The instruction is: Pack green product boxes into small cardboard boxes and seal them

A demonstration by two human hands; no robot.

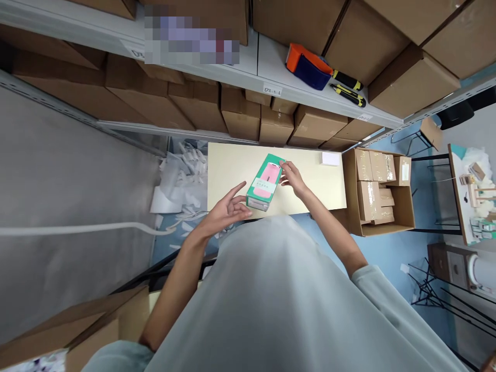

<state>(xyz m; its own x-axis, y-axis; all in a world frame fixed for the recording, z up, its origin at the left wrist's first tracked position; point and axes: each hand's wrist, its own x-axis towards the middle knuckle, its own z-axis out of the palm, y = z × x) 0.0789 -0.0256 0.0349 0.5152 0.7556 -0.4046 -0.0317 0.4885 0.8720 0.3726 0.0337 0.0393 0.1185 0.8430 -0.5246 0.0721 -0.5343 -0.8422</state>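
A green and white carton (267, 178) with a pink panel on its top face is tilted at a slant over the cream tabletop (228, 165). My right hand (291, 178) grips its upper right corner between the thumb and fingers. Beside the lower left end of the carton is my left hand (228, 209), its fingers apart and the thumb stretched out. Its fingertips are close to the carton's edge; whether they touch it I cannot tell. A small white box (329, 158) lies at the right back of the tabletop.
Brown boxes (240, 113) fill the shelves ahead. An orange and blue tape dispenser (309, 67) and two yellow-black cutters (347, 88) lie on the upper shelf. At right stands an open carton (351, 194) of smaller boxes. White packing scraps (182, 175) lie at left.
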